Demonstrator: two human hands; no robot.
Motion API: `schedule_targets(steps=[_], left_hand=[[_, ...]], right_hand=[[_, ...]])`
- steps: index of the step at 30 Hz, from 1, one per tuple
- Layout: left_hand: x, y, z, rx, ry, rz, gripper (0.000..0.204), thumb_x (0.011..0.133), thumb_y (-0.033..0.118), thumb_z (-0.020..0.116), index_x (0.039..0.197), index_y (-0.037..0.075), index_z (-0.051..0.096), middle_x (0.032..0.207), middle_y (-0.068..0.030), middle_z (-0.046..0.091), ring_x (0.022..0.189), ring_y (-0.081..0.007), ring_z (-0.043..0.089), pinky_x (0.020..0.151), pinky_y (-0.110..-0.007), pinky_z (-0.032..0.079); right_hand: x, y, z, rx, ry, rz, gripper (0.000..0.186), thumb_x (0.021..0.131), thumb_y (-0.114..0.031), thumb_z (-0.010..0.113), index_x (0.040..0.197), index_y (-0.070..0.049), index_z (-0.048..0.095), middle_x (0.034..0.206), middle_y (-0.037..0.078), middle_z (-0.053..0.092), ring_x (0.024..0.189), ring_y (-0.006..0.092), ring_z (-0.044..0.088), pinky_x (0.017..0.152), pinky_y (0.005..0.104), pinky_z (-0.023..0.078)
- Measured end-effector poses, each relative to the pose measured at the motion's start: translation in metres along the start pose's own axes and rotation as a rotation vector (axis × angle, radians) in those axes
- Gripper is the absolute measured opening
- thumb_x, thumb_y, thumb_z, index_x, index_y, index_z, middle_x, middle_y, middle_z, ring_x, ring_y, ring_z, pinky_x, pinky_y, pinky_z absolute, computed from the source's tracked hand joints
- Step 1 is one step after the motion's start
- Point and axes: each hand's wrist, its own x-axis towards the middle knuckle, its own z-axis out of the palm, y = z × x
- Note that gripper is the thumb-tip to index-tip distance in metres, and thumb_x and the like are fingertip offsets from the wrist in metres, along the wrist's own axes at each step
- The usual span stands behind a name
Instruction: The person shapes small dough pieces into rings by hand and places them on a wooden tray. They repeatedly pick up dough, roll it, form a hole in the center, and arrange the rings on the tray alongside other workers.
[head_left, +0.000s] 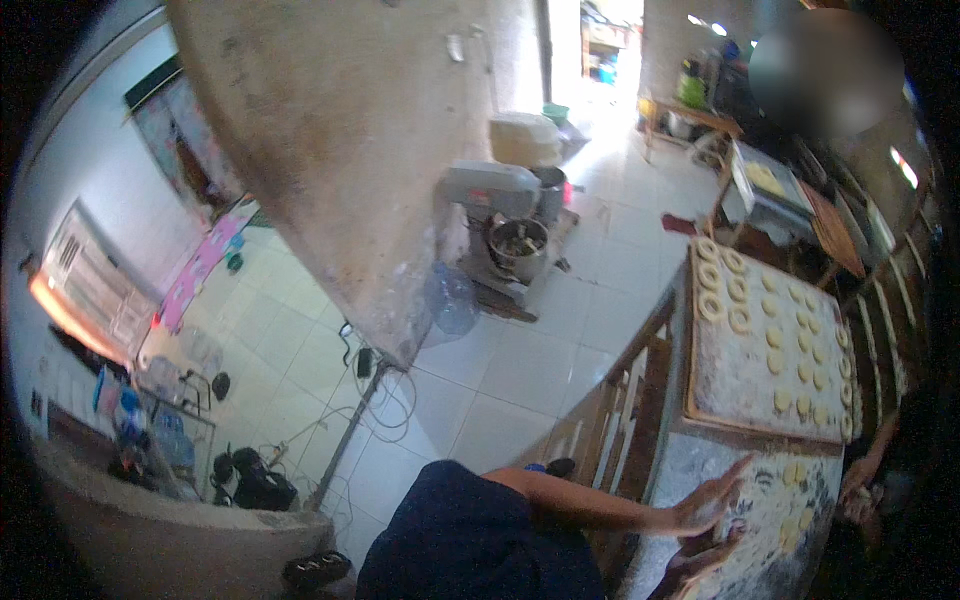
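Just pale yellow dough pieces [794,473]

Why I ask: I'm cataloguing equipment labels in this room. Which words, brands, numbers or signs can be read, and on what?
None can be read anywhere in this view.
Grey mixer: any marking on its head is too small and blurred to read.
Clear plastic bottle on the floor: no legible lettering.
Floured tabletop: its dark marks do not read as text.
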Motion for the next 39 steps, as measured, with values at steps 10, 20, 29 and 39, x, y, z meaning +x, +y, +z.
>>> schedule_targets(steps=[10, 20, 29, 39], left_hand=[[0.000, -0.016, -0.044, 0.116, 0.055, 0.415, 0.080, 0.084, 0.009, 0.061, 0.152, 0.015, 0.018, 0.116, -0.0134, 0.058, 0.098, -0.0292, 0.059, 0.072, -0.035, 0.047], [0.005, 0.031, -0.085, 0.509, 0.118, 0.233, 0.038, 0.099, 0.011, 0.040, 0.137, 0.005, 0.044, 0.098, -0.0022, 0.054, 0.091, -0.0156, 0.053, 0.082, -0.026, 0.044], [0.124, 0.052, -0.155, 0.289, 0.343, 0.229, 0.034, 0.098, 0.006, 0.044, 0.132, 0.007, 0.048, 0.091, -0.0017, 0.052, 0.078, -0.0123, 0.051, 0.069, -0.026, 0.047], [0.217, 0.047, -0.252, 1.095, 0.159, 0.193, 0.039, 0.077, 0.013, 0.072, 0.113, 0.009, 0.057, 0.105, -0.0169, 0.060, 0.102, -0.0346, 0.055, 0.088, -0.044, 0.043]], right_hand=[[-0.015, 0.000, 0.036, -0.207, -0.327, -0.155, 0.053, 0.096, -0.050, 0.035, 0.121, -0.006, 0.052, 0.105, 0.010, 0.062, 0.089, 0.0198, 0.060, 0.069, 0.0309, 0.047], [0.022, 0.009, 0.095, -0.289, -0.038, 0.092, 0.037, 0.097, -0.036, 0.042, 0.124, -0.010, 0.040, 0.105, 0.013, 0.053, 0.088, 0.0238, 0.059, 0.073, 0.0380, 0.053], [0.166, 0.001, 0.176, -0.689, -0.330, -0.079, 0.038, 0.094, -0.023, 0.047, 0.127, -0.011, 0.035, 0.101, 0.010, 0.057, 0.083, 0.0211, 0.059, 0.068, 0.0339, 0.049], [0.244, -0.021, 0.156, -1.244, 0.134, -0.601, 0.022, 0.092, -0.017, 0.052, 0.102, -0.005, 0.067, 0.104, 0.012, 0.066, 0.106, 0.0323, 0.060, 0.099, 0.0414, 0.039]])
